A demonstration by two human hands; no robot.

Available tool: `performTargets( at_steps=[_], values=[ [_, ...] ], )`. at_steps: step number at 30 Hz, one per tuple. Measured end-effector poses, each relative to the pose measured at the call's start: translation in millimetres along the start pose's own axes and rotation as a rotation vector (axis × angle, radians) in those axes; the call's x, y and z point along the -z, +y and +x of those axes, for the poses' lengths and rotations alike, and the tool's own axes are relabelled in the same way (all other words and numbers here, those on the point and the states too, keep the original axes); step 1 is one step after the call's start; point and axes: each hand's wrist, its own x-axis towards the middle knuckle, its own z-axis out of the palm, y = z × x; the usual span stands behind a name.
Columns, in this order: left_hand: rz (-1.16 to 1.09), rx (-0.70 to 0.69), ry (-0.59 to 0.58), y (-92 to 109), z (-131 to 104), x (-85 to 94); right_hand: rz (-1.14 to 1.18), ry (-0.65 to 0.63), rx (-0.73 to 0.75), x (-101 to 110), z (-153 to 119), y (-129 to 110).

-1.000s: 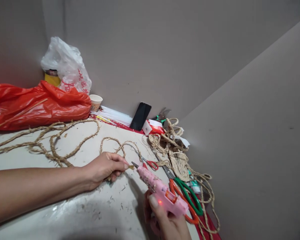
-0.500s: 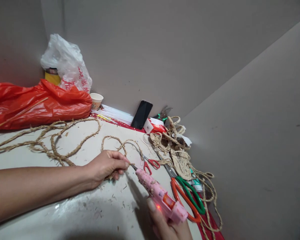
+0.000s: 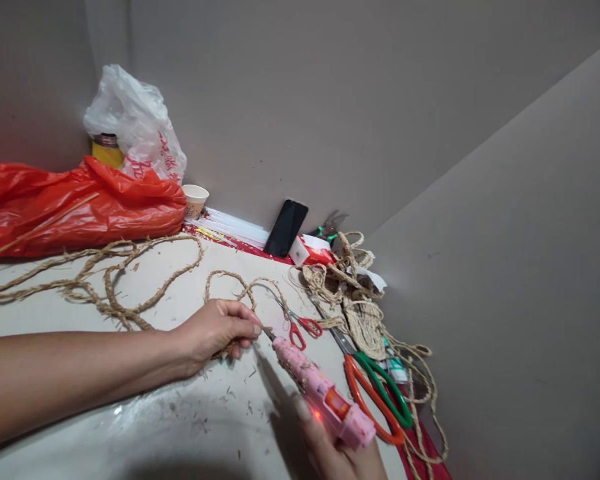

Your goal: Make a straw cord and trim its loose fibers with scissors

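My left hand (image 3: 223, 330) pinches a piece of twisted straw rope, most of it hidden under the palm and fingers. A thinner rope loop (image 3: 229, 273) lies just beyond the fingertips. At the lower right, my right hand (image 3: 337, 453) is wrapped round a pink glue gun (image 3: 305, 373) with a small red light lit and bits of fibre stuck on its barrel. Its metal nozzle points up and left, touching or nearly touching the rope end at my left fingertips.
Small red-handled scissors (image 3: 297, 333) and large scissors with orange and green handles (image 3: 375, 393) lie right. Behind are coiled ropes (image 3: 365, 327), a phone (image 3: 286, 228), a paper cup (image 3: 195, 201), a red bag (image 3: 80, 210) and loose rope (image 3: 110, 307) at left.
The view has shifted very slightly, so the background sits a little farther right. Both hands keep their holds, with the nozzle still at the left fingertips.
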Motion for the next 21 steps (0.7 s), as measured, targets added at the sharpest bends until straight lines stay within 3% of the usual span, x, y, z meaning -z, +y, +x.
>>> performTargets(
  at_steps=[10, 21],
  values=[
    [-0.010, 0.007, -0.005, 1, -1, -0.2, -0.027, -0.160, 0.052, 8, 4, 10],
    [-0.041, 0.034, -0.018, 3, -2, -1.0, -0.058, -0.132, 0.126, 9, 4, 11]
  ],
)
